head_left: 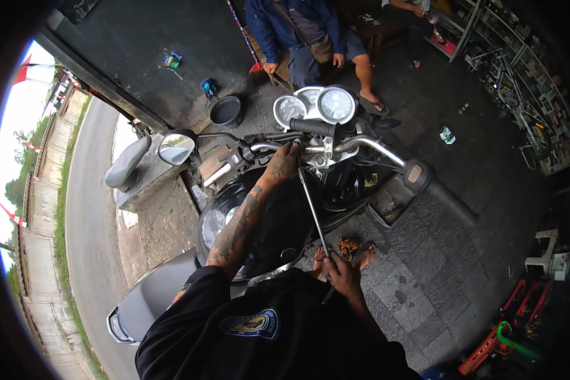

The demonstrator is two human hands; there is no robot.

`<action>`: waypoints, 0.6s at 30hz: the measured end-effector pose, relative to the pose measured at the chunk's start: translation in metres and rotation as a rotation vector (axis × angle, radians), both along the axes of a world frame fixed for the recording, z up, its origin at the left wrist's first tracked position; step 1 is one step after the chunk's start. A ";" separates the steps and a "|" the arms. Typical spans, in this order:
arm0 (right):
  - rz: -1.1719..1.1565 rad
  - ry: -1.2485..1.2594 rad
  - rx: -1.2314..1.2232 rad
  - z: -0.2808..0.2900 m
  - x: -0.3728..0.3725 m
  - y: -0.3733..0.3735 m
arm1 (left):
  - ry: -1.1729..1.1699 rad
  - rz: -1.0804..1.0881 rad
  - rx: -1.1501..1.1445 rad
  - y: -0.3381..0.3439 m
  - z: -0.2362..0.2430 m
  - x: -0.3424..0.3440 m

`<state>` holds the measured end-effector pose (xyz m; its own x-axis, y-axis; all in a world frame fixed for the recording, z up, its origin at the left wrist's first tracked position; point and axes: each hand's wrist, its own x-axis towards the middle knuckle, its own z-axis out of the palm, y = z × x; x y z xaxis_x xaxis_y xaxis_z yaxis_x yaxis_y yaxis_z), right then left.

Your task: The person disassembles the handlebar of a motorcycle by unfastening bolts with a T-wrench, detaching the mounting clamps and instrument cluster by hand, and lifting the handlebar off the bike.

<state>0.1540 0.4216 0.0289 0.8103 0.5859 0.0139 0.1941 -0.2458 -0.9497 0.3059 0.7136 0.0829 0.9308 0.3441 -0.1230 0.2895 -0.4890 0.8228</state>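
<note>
If the rod (311,206) slips, the tank (282,215) could suffer

While the right hand (341,277) grips the rod toward its lower end, the left hand (284,163) bends over the bar (384,150) at its upper end; whether it pinches anything, I cannot tell. The rod slants over the black tank's right side. A poorly held upper end might skid, scratching paint or knocking the left hand; a slack right grip could drop it onto a foot (365,256).

rod (313,209): smooth metal | handlebar (380,149): shiny metal | tank (271,215): glossy | shirt (291,345): matt cloth
</note>
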 end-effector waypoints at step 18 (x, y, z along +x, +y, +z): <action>-0.358 0.340 0.460 0.022 -0.006 -0.005 | -0.030 0.113 -0.482 0.002 -0.018 -0.002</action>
